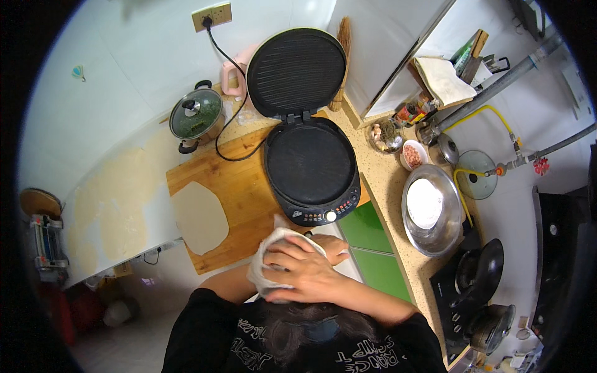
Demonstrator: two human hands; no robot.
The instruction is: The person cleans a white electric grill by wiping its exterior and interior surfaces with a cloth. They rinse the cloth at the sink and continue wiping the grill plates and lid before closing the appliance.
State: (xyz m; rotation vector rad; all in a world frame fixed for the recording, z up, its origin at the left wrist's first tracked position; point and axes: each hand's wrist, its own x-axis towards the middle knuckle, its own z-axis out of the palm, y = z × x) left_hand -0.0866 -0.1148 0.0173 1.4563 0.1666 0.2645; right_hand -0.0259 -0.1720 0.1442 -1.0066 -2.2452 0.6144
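My forearms cross low in front of my chest. My right hand (303, 272) presses a white cloth (263, 265) around my left forearm, its fingers spread over the fabric. Beyond the cloth, my left hand (330, 248) shows bent at the wrist; its fingers are partly hidden, and a dark band is at the wrist. Ahead of both hands stands an electric griddle (310, 163) with its ribbed lid (296, 72) raised and its plate bare. A thin, flat sheet of dough (201, 219) lies on the wooden board (242, 186), left of the griddle.
A lidded pot of greens (197, 114) stands back left, near the griddle's black cord (238, 112). On the right counter are a steel basin (431, 242) holding a white bowl, a small bowl of pink diced pieces (413, 156), and a gas hob (440, 298) with a wok (487, 275).
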